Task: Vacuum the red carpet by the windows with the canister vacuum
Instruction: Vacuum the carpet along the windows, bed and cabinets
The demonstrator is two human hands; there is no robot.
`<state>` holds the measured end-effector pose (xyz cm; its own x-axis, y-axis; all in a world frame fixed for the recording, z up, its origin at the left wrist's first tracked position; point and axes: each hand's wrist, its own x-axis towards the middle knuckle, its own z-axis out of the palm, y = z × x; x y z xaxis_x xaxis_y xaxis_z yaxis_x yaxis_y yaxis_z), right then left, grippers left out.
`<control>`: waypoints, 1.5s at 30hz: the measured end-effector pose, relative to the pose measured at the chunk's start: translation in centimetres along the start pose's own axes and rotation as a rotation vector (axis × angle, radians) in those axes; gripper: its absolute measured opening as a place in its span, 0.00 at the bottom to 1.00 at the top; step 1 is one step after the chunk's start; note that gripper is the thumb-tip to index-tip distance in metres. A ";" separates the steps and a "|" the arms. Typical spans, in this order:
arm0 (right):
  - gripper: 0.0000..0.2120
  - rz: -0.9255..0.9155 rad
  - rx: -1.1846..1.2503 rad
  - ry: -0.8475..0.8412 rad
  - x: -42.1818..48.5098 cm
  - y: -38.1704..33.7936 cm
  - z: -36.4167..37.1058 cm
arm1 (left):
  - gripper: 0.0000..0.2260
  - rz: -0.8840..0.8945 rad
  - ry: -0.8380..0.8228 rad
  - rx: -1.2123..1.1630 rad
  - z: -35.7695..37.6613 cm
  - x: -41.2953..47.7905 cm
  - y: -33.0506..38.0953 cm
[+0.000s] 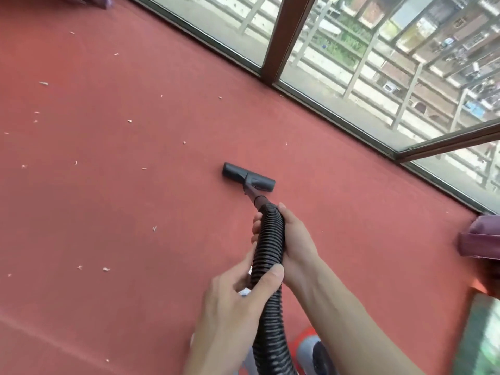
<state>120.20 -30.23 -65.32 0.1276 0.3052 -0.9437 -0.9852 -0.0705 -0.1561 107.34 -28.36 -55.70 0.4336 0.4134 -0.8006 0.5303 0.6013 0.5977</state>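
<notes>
1. Red carpet (121,185): I see it fill most of the view, running up to the glass along the top right.
2. Windows (338,63): floor-level panes in a dark brown frame (284,36), set diagonally from top centre to the right edge. Railings and rooftops show outside.
3. Hose (270,307): black, ribbed. It rises from the bottom edge, bends between my two hands and ends in a dark tube that slopes down to the floor head.
4. Green patterned item (481,336): blurred at the lower right edge, so I cannot tell what it is.
5. Left hand (232,307): lower on the hose, thumb laid across the ribs and fingers curled behind, grasping it.
6. Right hand (295,236): higher up, near the tube end, wrapped round the hose with fingertips (257,221) showing on the far side.
7. Purple cushion-like object (481,239): at the right edge, close to the window base. A similar purple item (92,0) is cut off at the top left.
8. Canister vacuum (308,347): orange and grey body at the bottom edge, mostly hidden behind the hose and my right forearm.
9. Floor head (249,177): dark grey bar lying flat on the carpet at centre, near the windows but apart from the frame.
10. Pale scraps (106,269): small bits scattered over the carpet, mostly to the left of the floor head.
</notes>
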 end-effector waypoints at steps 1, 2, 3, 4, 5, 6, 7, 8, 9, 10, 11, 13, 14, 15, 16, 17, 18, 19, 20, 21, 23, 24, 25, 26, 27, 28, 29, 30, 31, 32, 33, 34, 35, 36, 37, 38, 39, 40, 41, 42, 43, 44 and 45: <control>0.17 0.002 0.020 0.010 -0.4 0.1 -0.1 | 0.21 -0.002 -0.003 0.016 0.0 -0.2 0.2; 0.17 0.005 0.031 0.019 -0.6 0.2 -0.1 | 0.22 0.002 -0.002 0.013 -0.1 -0.3 0.2; 0.18 0.005 0.037 0.028 -0.6 0.4 -0.2 | 0.22 0.000 -0.003 0.013 -0.3 -0.2 0.2; 0.19 0.000 0.043 0.044 -0.5 0.5 -0.2 | 0.22 -0.001 -0.008 0.025 -0.5 0.0 0.1; 0.21 -0.014 0.050 0.068 -0.3 0.7 -0.1 | 0.22 0.007 -0.017 0.051 -0.8 0.3 -0.1; 0.23 -0.032 0.059 0.096 0.1 0.8 -0.2 | 0.21 0.019 -0.033 0.074 -1.2 0.8 -0.3; 0.25 -0.052 0.070 0.117 0.5 0.9 -0.1 | 0.20 0.029 -0.046 0.069 -1.5 1.3 -0.4; 0.25 -0.073 0.082 0.136 1.0 0.9 0.1 | 0.18 0.030 -0.063 0.045 -1.8 1.9 -0.4; 0.24 -0.095 0.094 0.156 1.4 0.8 0.5 | 0.15 0.022 -0.084 0.033 -2.1 2.4 -0.2; 0.23 -0.120 0.103 0.175 1.9 0.7 0.9 | 0.14 0.020 -0.102 0.041 -2.4 3.2 0.1; 0.21 -0.151 0.110 0.192 2.5 0.5 1.3 | 0.14 0.022 -0.118 0.060 -2.7 4.0 0.4; 0.18 -0.215 0.095 0.234 3.8 0.3 2.5 | 0.14 0.030 -0.129 0.074 -3.4 5.8 0.8; 0.18 -0.236 0.075 0.249 4.6 0.1 3.2 | 0.14 0.038 -0.125 0.060 -3.7 6.8 0.8; 0.17 -0.251 0.055 0.250 5.3 -0.2 4.0 | 0.13 0.040 -0.116 0.038 -4.0 7.8 0.9; 0.17 -0.264 0.041 0.242 6.2 -0.6 4.7 | 0.13 0.033 -0.107 0.010 -4.2 8.9 1.0; 0.16 -0.277 0.031 0.229 7.0 -1.0 5.5 | 0.12 0.026 -0.102 -0.020 -4.4 10.1 1.1; 0.15 -0.288 0.018 0.219 8.0 -1.5 6.1 | 0.12 0.026 -0.102 -0.035 -4.5 11.3 1.1; 0.14 -0.291 0.002 0.204 9.1 -2.1 6.5 | 0.10 0.030 -0.099 -0.031 -4.6 12.4 1.1; 0.14 -0.283 -0.014 0.178 10.2 -2.6 6.8 | 0.09 0.035 -0.090 -0.008 -4.6 13.4 1.2; 0.16 -0.267 -0.027 0.150 11.0 -3.1 7.0 | 0.08 0.036 -0.078 0.025 -4.6 14.3 1.3; 0.19 -0.248 -0.043 0.128 12.2 -3.6 6.9 | 0.07 0.029 -0.052 0.094 -4.5 15.4 1.5; 0.20 -0.246 -0.053 0.131 12.6 -3.9 6.9 | 0.08 0.024 -0.046 0.100 -4.4 15.6 1.6; 0.21 -0.243 -0.069 0.138 12.5 -4.1 7.0 | 0.08 0.016 -0.056 0.086 -4.4 15.8 1.7; 0.21 -0.242 -0.089 0.148 12.0 -4.2 7.0 | 0.10 0.007 -0.086 0.067 -4.4 15.7 1.8; 0.21 -0.244 -0.108 0.157 11.4 -4.3 7.1 | 0.13 -0.003 -0.127 0.053 -4.5 15.4 2.1; 0.21 -0.246 -0.120 0.167 10.6 -4.4 7.3 | 0.15 -0.012 -0.184 0.041 -4.7 14.9 2.4; 0.22 -0.243 -0.122 0.179 9.6 -4.6 7.3 | 0.17 -0.018 -0.254 0.037 -4.9 14.3 2.7; 0.22 -0.227 -0.114 0.178 8.3 -4.9 7.4 | 0.17 -0.008 -0.326 0.041 -5.0 13.6 3.2; 0.22 -0.198 -0.099 0.158 7.1 -5.1 7.5 | 0.18 0.012 -0.383 0.046 -5.1 12.9 3.7; 0.22 -0.168 -0.086 0.134 6.1 -5.3 7.5 | 0.18 0.028 -0.417 0.058 -5.1 12.4 4.2; 0.22 -0.144 -0.078 0.119 5.4 -5.5 7.5 | 0.19 0.028 -0.423 0.067 -5.0 12.0 4.5; 0.21 -0.124 -0.071 0.112 4.9 -5.7 7.6 | 0.20 0.018 -0.417 0.077 -4.9 11.8 4.5; 0.20 -0.111 -0.070 0.106 4.7 -5.9 7.7 | 0.21 0.021 -0.403 0.084 -4.7 11.7 4.7; 0.19 -0.103 -0.079 0.099 4.9 -6.1 7.9 | 0.21 0.026 -0.374 0.084 -4.4 11.7 4.8; 0.17 -0.105 -0.101 0.097 5.2 -6.4 8.1 | 0.20 0.028 -0.337 0.062 -4.1 11.8 5.1; 0.15 -0.117 -0.137 0.102 5.6 -6.8 8.5 | 0.18 0.025 -0.308 0.008 -3.8 12.0 5.5; 0.14 -0.136 -0.183 0.111 6.2 -7.4 9.0 | 0.15 0.021 -0.290 -0.074 -3.5 12.4 5.9; 0.13 -0.157 -0.230 0.118 7.0 -7.9 9.5 | 0.14 0.014 -0.276 -0.150 -3.0 12.9 6.2; 0.13 -0.178 -0.263 0.119 7.8 -8.6 10.1 | 0.14 0.009 -0.255 -0.203 -2.6 13.7 6.4; 0.12 -0.193 -0.279 0.116 8.7 -9.4 10.6 | 0.15 0.005 -0.236 -0.239 -2.1 14.6 6.5; 0.12 -0.201 -0.283 0.111 9.5 -10.1 11.3 | 0.17 0.000 -0.212 -0.261 -1.7 15.6 6.7; 0.12 -0.204 -0.282 0.108 10.5 -10.8 11.9 | 0.19 -0.003 -0.186 -0.268 -1.5 16.7 7.0; 0.12 -0.210 -0.277 0.119 11.6 -11.5 12.3 | 0.19 -0.002 -0.166 -0.266 -1.2 17.9 7.3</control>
<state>131.58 -14.17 -70.89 0.3524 0.2289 -0.9074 -0.8700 -0.2772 -0.4078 118.11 -15.79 -65.72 0.5574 0.3074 -0.7712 0.3318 0.7690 0.5464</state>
